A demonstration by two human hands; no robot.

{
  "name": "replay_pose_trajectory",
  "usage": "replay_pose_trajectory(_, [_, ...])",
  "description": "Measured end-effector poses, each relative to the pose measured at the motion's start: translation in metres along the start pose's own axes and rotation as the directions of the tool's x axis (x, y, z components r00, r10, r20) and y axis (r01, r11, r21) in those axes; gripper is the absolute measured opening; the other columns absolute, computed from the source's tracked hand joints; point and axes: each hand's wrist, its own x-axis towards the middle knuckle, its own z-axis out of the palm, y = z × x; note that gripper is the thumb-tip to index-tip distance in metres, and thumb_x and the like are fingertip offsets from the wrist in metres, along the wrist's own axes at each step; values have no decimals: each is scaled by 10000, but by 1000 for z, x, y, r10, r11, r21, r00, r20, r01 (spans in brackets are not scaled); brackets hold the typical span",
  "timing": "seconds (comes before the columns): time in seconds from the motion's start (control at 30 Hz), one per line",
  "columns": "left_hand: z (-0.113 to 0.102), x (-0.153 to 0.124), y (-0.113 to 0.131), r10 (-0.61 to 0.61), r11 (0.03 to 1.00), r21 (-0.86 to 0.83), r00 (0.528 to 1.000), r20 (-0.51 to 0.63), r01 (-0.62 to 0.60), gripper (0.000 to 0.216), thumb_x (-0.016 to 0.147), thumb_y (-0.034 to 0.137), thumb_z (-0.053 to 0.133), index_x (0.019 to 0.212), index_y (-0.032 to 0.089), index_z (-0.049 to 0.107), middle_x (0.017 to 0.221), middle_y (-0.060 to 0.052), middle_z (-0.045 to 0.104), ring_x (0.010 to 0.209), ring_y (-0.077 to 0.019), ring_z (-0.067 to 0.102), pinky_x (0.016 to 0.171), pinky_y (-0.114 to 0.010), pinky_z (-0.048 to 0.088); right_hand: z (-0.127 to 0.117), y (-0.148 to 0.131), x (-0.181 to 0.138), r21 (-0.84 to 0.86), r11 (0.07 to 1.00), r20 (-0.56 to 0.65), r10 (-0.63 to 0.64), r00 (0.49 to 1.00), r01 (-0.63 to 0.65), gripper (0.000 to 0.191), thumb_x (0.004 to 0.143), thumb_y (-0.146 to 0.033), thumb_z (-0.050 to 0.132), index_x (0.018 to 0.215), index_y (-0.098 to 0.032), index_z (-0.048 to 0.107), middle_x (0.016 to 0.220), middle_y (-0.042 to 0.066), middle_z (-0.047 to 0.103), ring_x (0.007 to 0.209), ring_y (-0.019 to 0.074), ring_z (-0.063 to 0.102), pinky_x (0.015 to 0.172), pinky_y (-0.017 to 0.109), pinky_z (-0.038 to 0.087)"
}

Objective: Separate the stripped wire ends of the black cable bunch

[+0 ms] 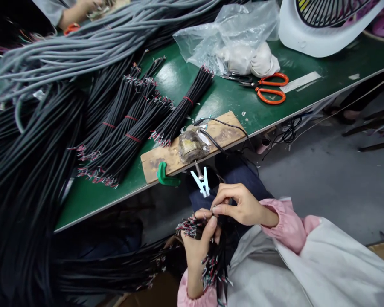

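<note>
Black cables [222, 251] with stripped red and white wire ends lie bunched in my left hand [195, 245], which is closed around them above my lap. My right hand [240, 207] pinches at the tip of one dark cable, its thumb and forefinger meeting the left thumb; the fingers partly hide that tip. Just beyond my hands, a light blue clothespin [202, 182] is fixed on a metal rod, which sticks out from a tape-wrapped motor [192, 145] on a wooden board [156, 164]. A green clamp [166, 175] sits at the board's front edge.
On the green table [96, 200] lie tied bundles of black cable [184, 106], loose long black cables [28, 162] and grey cables [99, 47]. Orange-handled scissors [270, 87], a plastic bag [230, 30] and a white fan [307, 42] stand farther back. Another person's hand [86, 6] shows at upper left.
</note>
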Motion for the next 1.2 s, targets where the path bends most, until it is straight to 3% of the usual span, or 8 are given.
replay_pose_trajectory(0.2, [2, -5, 4, 25, 998, -49, 1000, -13, -26, 195, 750, 277, 722, 656, 152, 605, 554, 56, 522, 341, -38, 458, 379, -175, 346, -2, 9, -8, 146, 988, 1, 57, 998, -57, 260, 891, -330, 594, 814, -107, 704, 751, 74, 658, 661, 139, 554, 600, 263, 428])
replay_pose_trajectory(0.4, [-2, -5, 1, 78, 997, 22, 997, 12, -78, 206, 784, 269, 704, 665, 155, 579, 571, 55, 506, 395, -52, 475, 427, -198, 367, -5, 7, -11, 51, 999, -88, -8, 996, 12, 165, 881, -229, 596, 863, -116, 714, 779, 84, 678, 711, 156, 581, 646, 282, 455])
replay_pose_trajectory(0.67, [-3, -6, -2, 81, 996, 40, 995, -59, -78, 274, 696, 167, 770, 658, 172, 499, 630, 64, 531, 437, -76, 530, 458, -213, 431, -6, -6, -10, -115, 984, -137, -152, 979, 137, 121, 860, -179, 605, 888, -126, 711, 748, 70, 677, 675, 144, 542, 617, 278, 454])
replay_pose_trajectory(1.0, [-3, -7, -6, 172, 979, 121, 983, -69, -163, 233, 721, 117, 747, 684, 178, 525, 661, 64, 537, 528, -78, 524, 550, -211, 447, -1, -5, -12, -181, 976, -133, -143, 981, 117, 109, 831, -163, 599, 748, -135, 664, 661, 40, 618, 627, 135, 526, 596, 275, 443])
replay_pose_trajectory(1.2, [-3, -6, -6, 231, 953, 207, 972, -29, -221, 212, 736, 105, 732, 661, 174, 546, 656, 52, 556, 544, -93, 545, 564, -227, 439, -2, -6, -9, -153, 982, -92, -124, 988, 109, 86, 829, -180, 616, 783, -134, 671, 701, 42, 635, 635, 126, 536, 581, 253, 443])
